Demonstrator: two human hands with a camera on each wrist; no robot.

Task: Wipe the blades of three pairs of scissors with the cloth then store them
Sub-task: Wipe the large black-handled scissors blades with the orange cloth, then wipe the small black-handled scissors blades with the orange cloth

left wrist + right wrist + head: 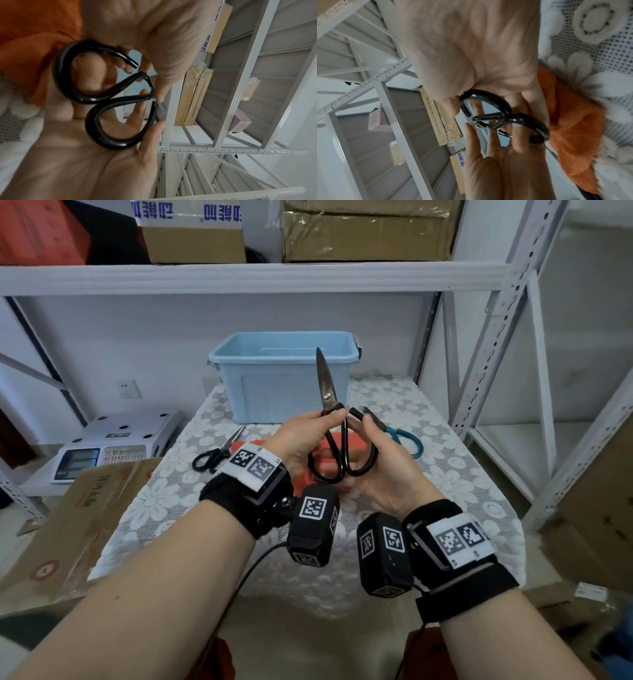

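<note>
- Storeroom with white steel shelving (pixel 493 313); cartons on the shelf above, work done over a small counter (pixel 445 453) under a lace flower-pattern cover.
- Large black-handled scissors (pixel 329 419) held up over the counter, blades closed and pointing up and away, tip in front of the blue plastic bin (pixel 284 371). Blades look dark and stained.
- Left hand (pixel 301 440) pinches the scissors just below the pivot, thumb and forefinger closed on the top of the handle loops; this grip carries the tool.
- Right hand (pixel 380 463) cups the right-hand loop from below, fingers loosely curled behind and round it; left wrist view shows the loops lying against the right palm (pixel 82 155). Right wrist view shows the same loops (pixel 505 119) between both hands.
- Orange cloth (pixel 329 460) lies on the counter directly under the hands, not held by either hand.
- Small black scissors (pixel 219 453) lie flat on the counter at the left, beside the cloth; teal-handled scissors (pixel 404 440) lie at the right, partly hidden behind the right hand.
- Bin stands at the back of the counter; nothing can be seen inside it from here.
- Judgement: first pair in hand, wiping not begun; likely the scissors are being settled into one hand.
- Next move calls for one hand to take the handles alone, the other to pick up the cloth and run it along the blades away from the edge.
- Off the counter at left: a white electronic scale (pixel 113 443) and a flat brown carton (pixel 78 518).
</note>
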